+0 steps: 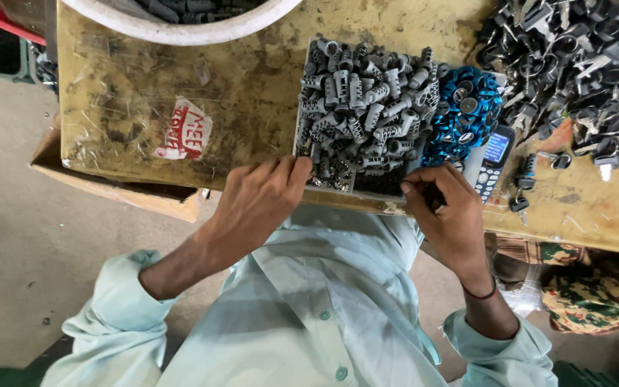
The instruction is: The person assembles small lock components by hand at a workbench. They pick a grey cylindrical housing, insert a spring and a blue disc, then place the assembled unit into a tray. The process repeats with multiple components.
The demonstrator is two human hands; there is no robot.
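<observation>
A shallow tray (367, 188) on the worn yellow workbench (238, 79) holds a heap of grey ribbed metal cylinders (363, 100) and, at its right, a pile of shiny blue metal rings (463, 115). My left hand (259, 197) rests at the tray's near left corner, fingertips touching small parts there. My right hand (449, 208) sits at the tray's near right edge with fingers curled around something small and dark; what it is stays hidden. Pale green sleeves cover both arms.
A small keypad phone (494, 161) lies right of the tray. A big heap of dark keys and metal pieces (582, 64) fills the bench's far right. A white tub (188, 21) of dark parts stands at the back. Patterned cloth (596, 287) lies lower right.
</observation>
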